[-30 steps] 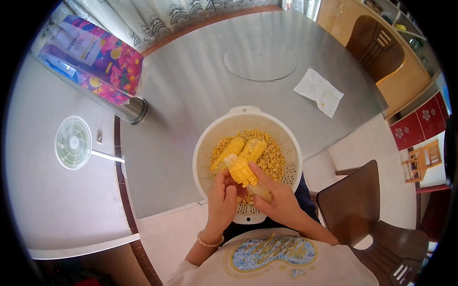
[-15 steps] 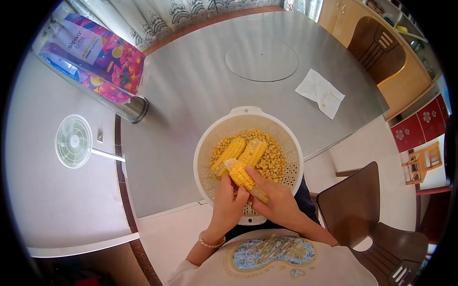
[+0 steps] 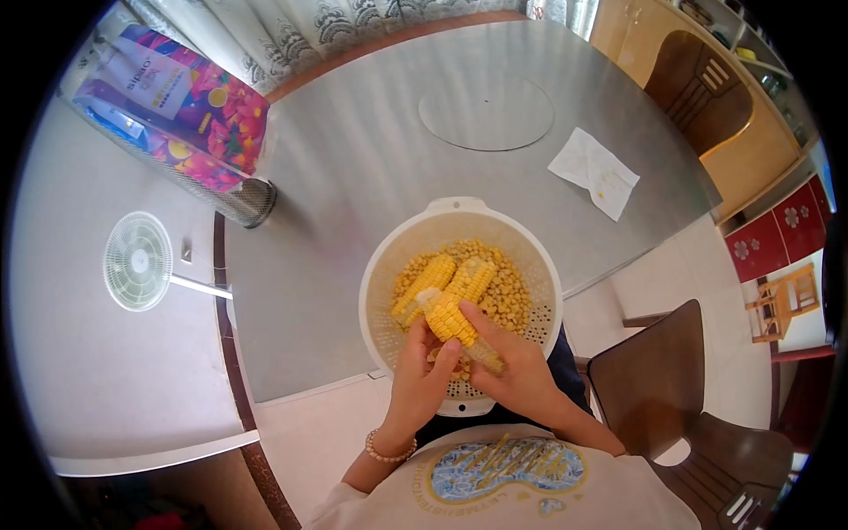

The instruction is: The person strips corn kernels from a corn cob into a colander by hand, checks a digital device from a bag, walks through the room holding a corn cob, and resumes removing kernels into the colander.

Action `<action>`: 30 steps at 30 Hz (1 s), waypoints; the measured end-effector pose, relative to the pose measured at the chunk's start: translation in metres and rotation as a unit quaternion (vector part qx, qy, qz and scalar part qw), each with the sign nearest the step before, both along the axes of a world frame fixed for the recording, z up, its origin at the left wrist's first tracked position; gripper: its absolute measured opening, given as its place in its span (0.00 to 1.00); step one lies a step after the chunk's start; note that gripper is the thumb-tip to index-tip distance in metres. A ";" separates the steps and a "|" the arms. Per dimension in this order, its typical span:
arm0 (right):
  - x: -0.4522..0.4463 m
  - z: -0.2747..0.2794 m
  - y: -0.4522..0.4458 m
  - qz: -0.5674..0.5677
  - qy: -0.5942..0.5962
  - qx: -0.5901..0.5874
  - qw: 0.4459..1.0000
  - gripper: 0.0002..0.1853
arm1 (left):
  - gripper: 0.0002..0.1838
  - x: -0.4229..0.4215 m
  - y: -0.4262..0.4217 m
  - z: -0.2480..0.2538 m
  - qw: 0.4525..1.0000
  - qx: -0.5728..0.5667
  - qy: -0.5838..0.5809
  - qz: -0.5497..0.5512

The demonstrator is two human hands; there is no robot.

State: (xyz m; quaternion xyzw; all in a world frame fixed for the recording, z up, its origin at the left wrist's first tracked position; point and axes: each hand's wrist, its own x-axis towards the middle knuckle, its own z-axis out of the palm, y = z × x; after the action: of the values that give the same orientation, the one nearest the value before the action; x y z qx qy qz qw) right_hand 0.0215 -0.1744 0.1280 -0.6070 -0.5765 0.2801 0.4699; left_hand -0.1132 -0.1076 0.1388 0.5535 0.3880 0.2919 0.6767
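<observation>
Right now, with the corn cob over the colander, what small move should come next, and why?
Probably a small push of the left thumb against the next kernels on the held cob: it already rests at their edge, the lower end looks stripped, the right hand steadies that end, and the colander lies beneath to catch them.

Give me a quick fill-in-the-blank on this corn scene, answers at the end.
The left hand and right hand hold one cob; ____ other cobs lie in the colander.
Those lie on loose yellow ____.
The beaded bracelet is on the ____ wrist.
The paper is coloured ____.

Answers: two; kernels; left; white.
</observation>
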 end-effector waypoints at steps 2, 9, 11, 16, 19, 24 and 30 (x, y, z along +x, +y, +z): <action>-0.001 0.000 -0.001 0.001 -0.025 0.002 1.000 0.38 | 0.18 0.000 0.000 0.001 1.000 -0.009 0.002 -0.002; 0.002 0.008 -0.002 0.037 0.153 -0.087 0.984 0.36 | 0.16 -0.004 0.004 -0.014 0.999 0.001 0.053 0.012; 0.004 0.011 0.000 0.037 0.141 -0.092 0.985 0.36 | 0.17 -0.003 0.007 -0.008 1.000 -0.014 0.016 0.006; 0.002 0.004 0.000 0.029 0.082 -0.055 0.995 0.37 | 0.18 0.001 0.001 0.009 1.000 -0.025 -0.016 0.003; 0.002 0.004 0.000 0.026 0.069 -0.028 0.997 0.37 | 0.19 -0.002 0.002 0.008 0.998 -0.054 -0.036 0.007; 0.004 0.009 -0.001 0.045 0.115 -0.094 0.988 0.36 | 0.17 -0.004 0.005 -0.003 1.000 -0.012 0.021 -0.003; 0.006 0.011 -0.001 0.041 0.189 -0.065 0.979 0.35 | 0.19 -0.002 0.005 -0.010 0.999 0.029 -0.008 0.016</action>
State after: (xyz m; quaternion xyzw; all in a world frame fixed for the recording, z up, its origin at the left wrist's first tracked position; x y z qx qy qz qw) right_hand 0.0270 -0.1749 0.1389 -0.5482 -0.4820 0.4459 0.5180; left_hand -0.1156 -0.1027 0.1293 0.5639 0.3827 0.3182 0.6590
